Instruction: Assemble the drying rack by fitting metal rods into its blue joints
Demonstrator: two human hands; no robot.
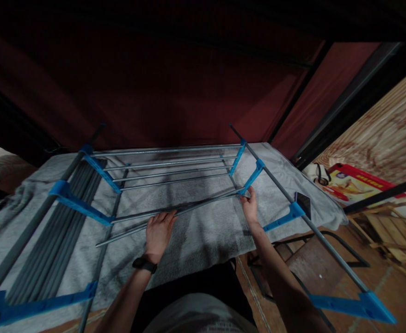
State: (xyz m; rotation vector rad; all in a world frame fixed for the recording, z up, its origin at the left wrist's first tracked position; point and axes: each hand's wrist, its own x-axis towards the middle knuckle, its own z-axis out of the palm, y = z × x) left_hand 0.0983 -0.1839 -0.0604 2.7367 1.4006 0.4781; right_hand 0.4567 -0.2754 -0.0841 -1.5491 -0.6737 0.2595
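A drying rack of grey metal rods and blue plastic brackets lies on a grey towel. My left hand grips a loose grey rod near its middle, fingers wrapped over it. A black watch sits on that wrist. My right hand pinches the rod's right end at a blue bracket on the rack's right side. Several rods sit fixed between the brackets farther back.
A bundle of spare grey rods lies on the left. A dark phone rests on the towel's right edge. A long side rail with blue brackets sticks out to the right. A red box and wooden slats lie on the floor.
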